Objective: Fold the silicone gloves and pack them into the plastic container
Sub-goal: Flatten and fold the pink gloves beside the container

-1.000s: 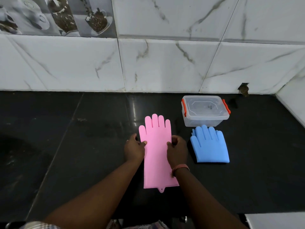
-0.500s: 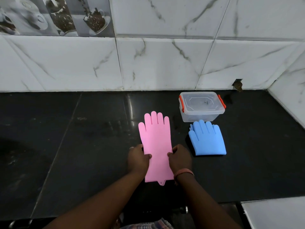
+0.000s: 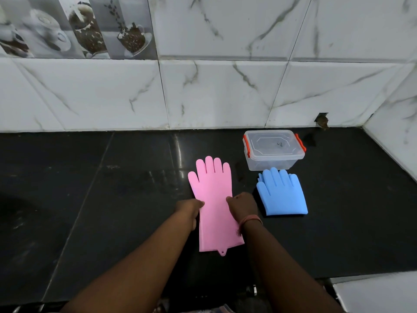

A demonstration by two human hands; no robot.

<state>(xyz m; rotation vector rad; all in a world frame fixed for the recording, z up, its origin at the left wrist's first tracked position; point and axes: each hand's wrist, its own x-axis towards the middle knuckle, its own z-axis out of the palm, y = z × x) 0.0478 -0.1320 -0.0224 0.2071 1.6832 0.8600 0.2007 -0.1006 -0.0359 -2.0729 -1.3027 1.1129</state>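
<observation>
Gripping the pink glove (image 3: 214, 204) at frame centre: left hand (image 3: 188, 210) pinches one edge, right hand (image 3: 243, 207) the other.

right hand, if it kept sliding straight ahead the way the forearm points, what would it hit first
The right hand points up and slightly left along the pink glove, so it would likely run over the glove's fingers, then bare counter. The container looks off to the right.

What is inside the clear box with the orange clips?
The plastic container looks empty through its clear lid and walls, apart from a small dark speck. Both gloves are outside: blue glove just in front, pink glove beside it.
</observation>
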